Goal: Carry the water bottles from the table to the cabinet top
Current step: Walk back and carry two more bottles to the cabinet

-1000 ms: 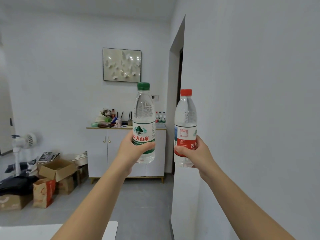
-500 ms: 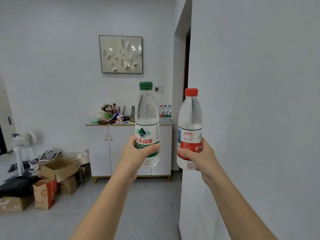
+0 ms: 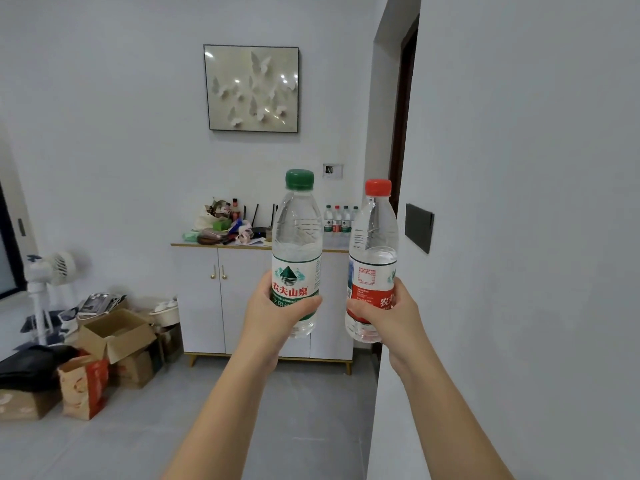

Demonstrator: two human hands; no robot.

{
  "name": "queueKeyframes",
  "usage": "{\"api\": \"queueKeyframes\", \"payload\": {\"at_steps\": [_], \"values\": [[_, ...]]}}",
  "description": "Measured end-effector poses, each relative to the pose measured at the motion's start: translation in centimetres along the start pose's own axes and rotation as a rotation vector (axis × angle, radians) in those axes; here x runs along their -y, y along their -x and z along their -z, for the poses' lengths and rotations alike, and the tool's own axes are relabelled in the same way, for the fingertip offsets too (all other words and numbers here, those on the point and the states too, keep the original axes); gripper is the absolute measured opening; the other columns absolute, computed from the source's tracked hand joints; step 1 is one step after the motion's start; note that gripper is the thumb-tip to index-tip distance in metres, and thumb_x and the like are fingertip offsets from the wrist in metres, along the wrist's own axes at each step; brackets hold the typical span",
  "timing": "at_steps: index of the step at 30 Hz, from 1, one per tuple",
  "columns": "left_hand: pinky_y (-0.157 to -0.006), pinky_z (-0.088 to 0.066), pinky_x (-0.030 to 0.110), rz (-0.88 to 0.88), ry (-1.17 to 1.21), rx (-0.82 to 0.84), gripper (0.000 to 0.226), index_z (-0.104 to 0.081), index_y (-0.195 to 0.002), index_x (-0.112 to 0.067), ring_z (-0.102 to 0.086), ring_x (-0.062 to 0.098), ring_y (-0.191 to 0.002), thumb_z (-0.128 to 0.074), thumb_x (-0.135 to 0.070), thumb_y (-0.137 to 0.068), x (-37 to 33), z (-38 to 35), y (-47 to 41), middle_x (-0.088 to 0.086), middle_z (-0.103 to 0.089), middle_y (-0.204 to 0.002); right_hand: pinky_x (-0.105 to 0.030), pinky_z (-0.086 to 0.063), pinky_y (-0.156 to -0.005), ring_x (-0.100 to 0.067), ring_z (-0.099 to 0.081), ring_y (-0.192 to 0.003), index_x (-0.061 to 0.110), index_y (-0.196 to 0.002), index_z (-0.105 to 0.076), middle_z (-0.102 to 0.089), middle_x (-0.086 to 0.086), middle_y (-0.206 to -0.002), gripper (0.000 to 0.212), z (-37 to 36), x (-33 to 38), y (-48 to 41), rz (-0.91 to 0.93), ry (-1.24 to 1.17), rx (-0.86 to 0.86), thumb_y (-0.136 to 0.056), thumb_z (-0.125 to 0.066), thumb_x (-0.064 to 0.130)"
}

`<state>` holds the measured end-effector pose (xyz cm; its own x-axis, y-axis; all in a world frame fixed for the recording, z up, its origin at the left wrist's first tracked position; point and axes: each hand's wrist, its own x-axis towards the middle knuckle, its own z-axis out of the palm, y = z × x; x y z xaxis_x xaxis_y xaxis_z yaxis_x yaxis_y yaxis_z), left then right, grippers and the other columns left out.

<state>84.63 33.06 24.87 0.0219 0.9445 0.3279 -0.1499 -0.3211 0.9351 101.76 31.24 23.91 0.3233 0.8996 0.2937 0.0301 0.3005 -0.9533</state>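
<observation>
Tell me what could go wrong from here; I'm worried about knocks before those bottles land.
The cabinet top is crowded with clutter and standing bottles, so setting down could topple some. The red-capped bottle in the right hand looks close to the wall corner and may bump it.

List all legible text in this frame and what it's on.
"农夫山泉": label of the green-capped bottle, in the left hand.
"DRINKING": small line below it, same label; the rest is too small.
"农", next character partly hidden: red label of the red-capped bottle, in the right hand.
Unreadable: fine print on that bottle's white panel; labels of the small bottles on the cabinet.
</observation>
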Motion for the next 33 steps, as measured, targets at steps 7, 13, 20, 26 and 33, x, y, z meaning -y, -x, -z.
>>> {"api": "queueKeyframes", "payload": {"at_steps": [7,13,20,26,33], "values": [[-0.074,-0.055,0.029,0.017,0.050,-0.009,0.048,-0.060,-0.107,-0.028,-0.068,0.014,-0.094,-0.079,-0.001,-0.073,5.0,0.3,-9.1,-0.005,-0.072,-0.101,-0.015,-0.045,-0.060,-0.004,-0.060,-0.090,0.035,-0.115,-0.050,-0.061,0.016,-0.102,0.057,-2.8,-4.2,-8.0,-0.005,-0.017,-0.051,-0.075,-0.081,0.009],[-0.076,-0.053,0.030,0.002,0.082,0.034,0.049,-0.057,-0.110,-0.030,-0.066,0.014,-0.099,-0.079,-0.005,-0.074,8.5,0.6,-19.3,-0.005,-0.070,-0.105,-0.013,-0.048,-0.060,-0.003,-0.063,-0.087,0.037,-0.108,-0.052,-0.064,0.017,-0.098,0.055,-6.1,-6.8,-16.7,0.025,0.008,-0.101,-0.075,-0.080,0.003],[-0.070,-0.051,0.019,-0.020,0.084,0.096,0.056,-0.056,-0.121,-0.022,-0.067,0.011,-0.097,-0.079,-0.003,-0.074,11.4,1.0,-30.8,-0.005,-0.070,-0.106,-0.015,-0.049,-0.063,-0.006,-0.063,-0.096,0.034,-0.116,-0.053,-0.065,0.014,-0.105,0.057,-9.2,-9.7,-26.5,0.041,-0.001,-0.156,-0.075,-0.081,0.007],[-0.064,-0.051,0.016,0.014,0.077,0.092,0.054,-0.056,-0.118,-0.025,-0.066,0.010,-0.095,-0.079,-0.004,-0.074,15.5,0.3,-37.6,-0.007,-0.070,-0.103,-0.022,-0.053,-0.077,-0.011,-0.064,-0.103,0.030,-0.125,-0.054,-0.066,0.008,-0.112,0.061,-9.9,-13.4,-33.5,0.012,0.029,-0.199,-0.074,-0.082,0.010],[-0.065,-0.049,0.018,0.037,0.047,0.068,0.055,-0.056,-0.118,-0.023,-0.065,0.010,-0.094,-0.080,-0.005,-0.073,20.6,-2.5,-46.1,-0.006,-0.069,-0.103,-0.023,-0.053,-0.076,-0.012,-0.065,-0.099,0.032,-0.118,-0.055,-0.067,0.009,-0.108,0.057,-9.7,-18.3,-43.3,0.006,0.005,-0.200,-0.075,-0.081,0.006]]}}
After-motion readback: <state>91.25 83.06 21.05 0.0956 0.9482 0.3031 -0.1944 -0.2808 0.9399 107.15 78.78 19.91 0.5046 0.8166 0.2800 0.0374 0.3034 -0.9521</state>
